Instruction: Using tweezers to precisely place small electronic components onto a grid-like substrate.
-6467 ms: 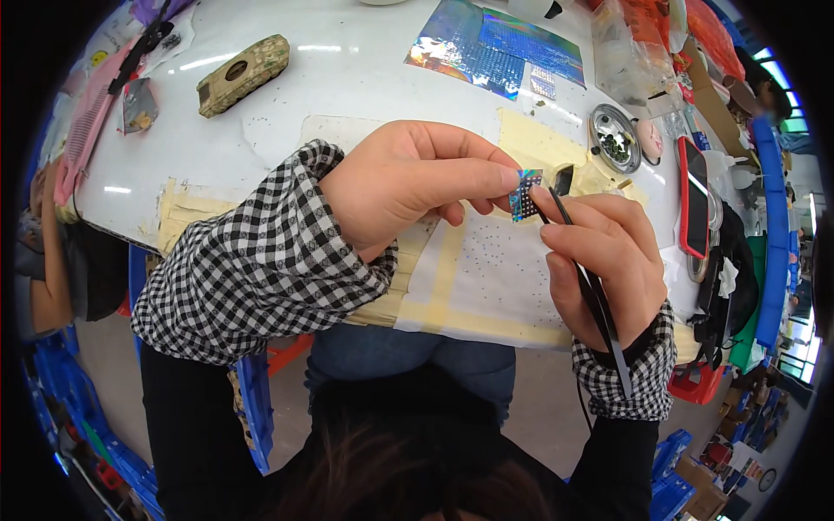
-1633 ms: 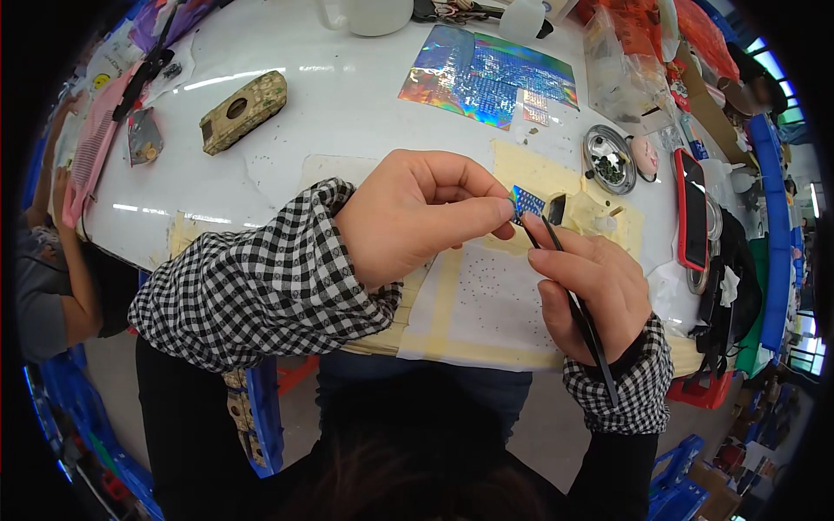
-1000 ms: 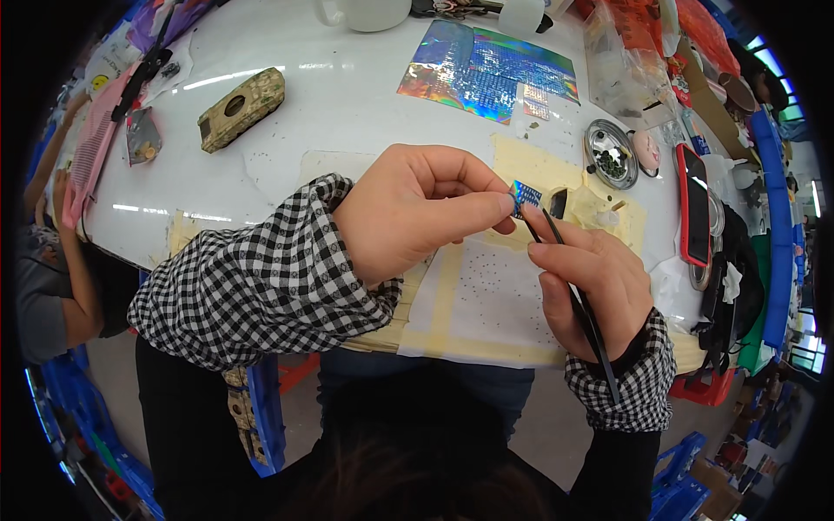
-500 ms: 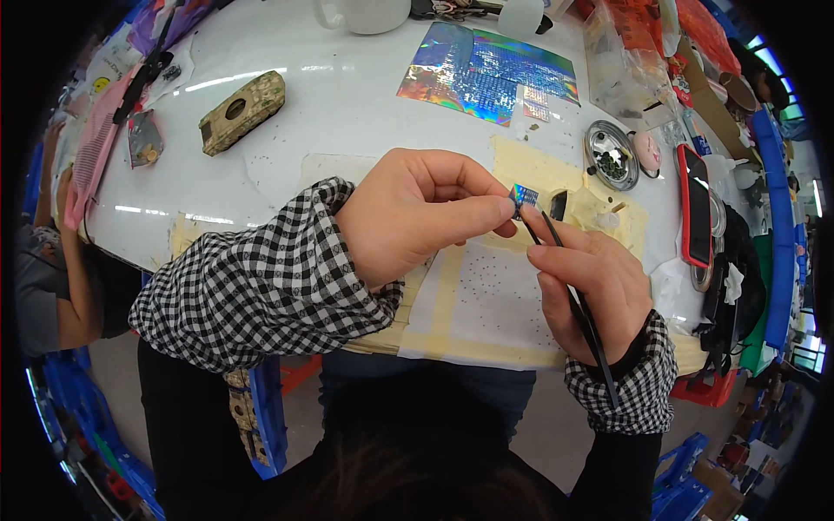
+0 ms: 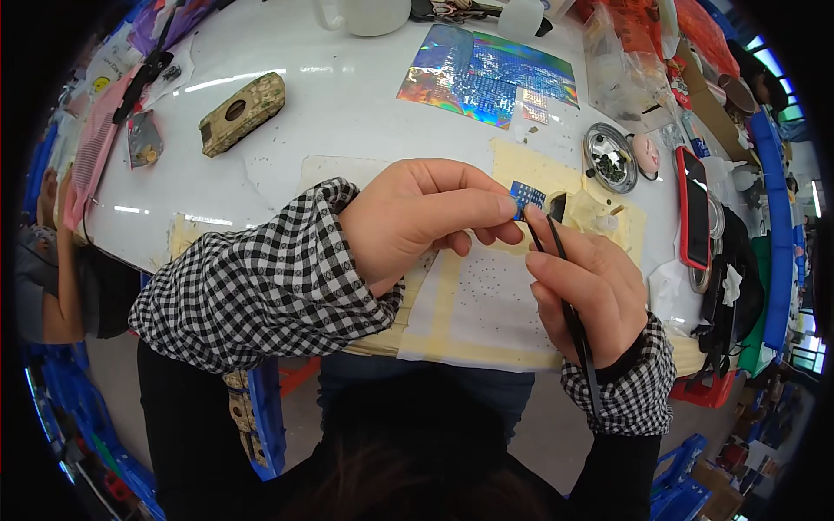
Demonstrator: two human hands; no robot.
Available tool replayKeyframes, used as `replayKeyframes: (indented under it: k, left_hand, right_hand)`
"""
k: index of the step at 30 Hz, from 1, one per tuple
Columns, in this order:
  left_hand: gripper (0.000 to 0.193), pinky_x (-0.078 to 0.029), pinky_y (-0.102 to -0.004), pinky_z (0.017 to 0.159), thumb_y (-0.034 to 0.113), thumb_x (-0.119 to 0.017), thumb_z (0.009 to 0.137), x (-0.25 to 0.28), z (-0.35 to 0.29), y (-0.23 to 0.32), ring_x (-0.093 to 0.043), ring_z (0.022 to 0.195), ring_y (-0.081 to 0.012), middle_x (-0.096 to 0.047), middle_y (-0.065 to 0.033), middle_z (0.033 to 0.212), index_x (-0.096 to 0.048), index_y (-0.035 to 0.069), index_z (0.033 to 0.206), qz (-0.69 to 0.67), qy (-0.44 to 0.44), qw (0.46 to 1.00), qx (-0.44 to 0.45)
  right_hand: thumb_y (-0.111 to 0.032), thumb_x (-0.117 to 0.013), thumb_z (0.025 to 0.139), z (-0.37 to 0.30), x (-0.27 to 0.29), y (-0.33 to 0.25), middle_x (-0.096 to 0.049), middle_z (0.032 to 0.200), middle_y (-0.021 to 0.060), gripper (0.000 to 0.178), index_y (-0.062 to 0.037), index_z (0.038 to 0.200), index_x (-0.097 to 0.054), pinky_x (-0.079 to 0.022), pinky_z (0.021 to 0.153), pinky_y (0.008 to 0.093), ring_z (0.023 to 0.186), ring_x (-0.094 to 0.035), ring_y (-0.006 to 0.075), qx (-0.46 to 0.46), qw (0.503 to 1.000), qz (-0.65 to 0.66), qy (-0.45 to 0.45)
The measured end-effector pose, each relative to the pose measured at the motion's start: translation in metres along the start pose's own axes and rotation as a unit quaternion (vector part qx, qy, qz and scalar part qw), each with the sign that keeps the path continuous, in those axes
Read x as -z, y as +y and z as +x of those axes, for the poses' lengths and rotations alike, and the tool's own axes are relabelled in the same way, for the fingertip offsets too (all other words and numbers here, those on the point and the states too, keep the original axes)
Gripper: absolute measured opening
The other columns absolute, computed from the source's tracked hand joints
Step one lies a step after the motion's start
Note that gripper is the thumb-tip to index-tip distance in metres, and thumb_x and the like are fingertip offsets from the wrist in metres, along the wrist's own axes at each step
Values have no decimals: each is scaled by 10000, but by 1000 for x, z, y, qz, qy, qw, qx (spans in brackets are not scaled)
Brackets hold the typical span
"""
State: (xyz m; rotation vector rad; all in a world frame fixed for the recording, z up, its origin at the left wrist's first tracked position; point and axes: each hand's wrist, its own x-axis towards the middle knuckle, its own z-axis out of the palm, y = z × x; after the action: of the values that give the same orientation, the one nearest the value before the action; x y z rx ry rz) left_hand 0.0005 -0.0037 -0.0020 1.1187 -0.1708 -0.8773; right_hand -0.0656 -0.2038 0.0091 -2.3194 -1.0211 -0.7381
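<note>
Between the thumb and fingers of my left hand is a small shiny blue piece of sticker sheet with rows of tiny marks. My right hand grips black tweezers. Their tips reach the lower edge of the piece, where my right fingertips are close to it too; whether the tips pinch anything is too small to see. Below both hands lies a white paper scattered with tiny dark specks, edged with yellow tape.
A camouflage toy tank hull lies far left. Larger holographic sheets lie at the back. On the right are a round dish with small green bits, a red-cased phone and plastic bags. Another person's arm shows at the left.
The small sheet piece has tilted and shows more of its face. My left knuckles have dipped slightly, and the rear end of the tweezers has swung a little to the left.
</note>
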Motion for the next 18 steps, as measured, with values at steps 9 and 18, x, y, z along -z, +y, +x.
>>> replayKeyframes:
  k: [9,18]
  left_hand:
    - [133,-421,-207,661,170,-598,888,1,-1,1,-596,783,-81,-666,-59,861,-629,43,915,17,13,1000,-19]
    - [136,-414,-200,651,164,-611,880,2,-2,-1,-562,734,-63,-671,-64,851,-631,34,912,41,1,998,-42]
  right_hand:
    - [-30,-717,711,1,5,-2,-645,1022,223,230,4,919,-627,-514,568,307,682,-647,258,-2,1000,7,2]
    - [-8,-721,692,2,3,-2,-650,1011,206,243,-3,917,-628,-502,563,297,663,-634,244,-15,1000,15,-9]
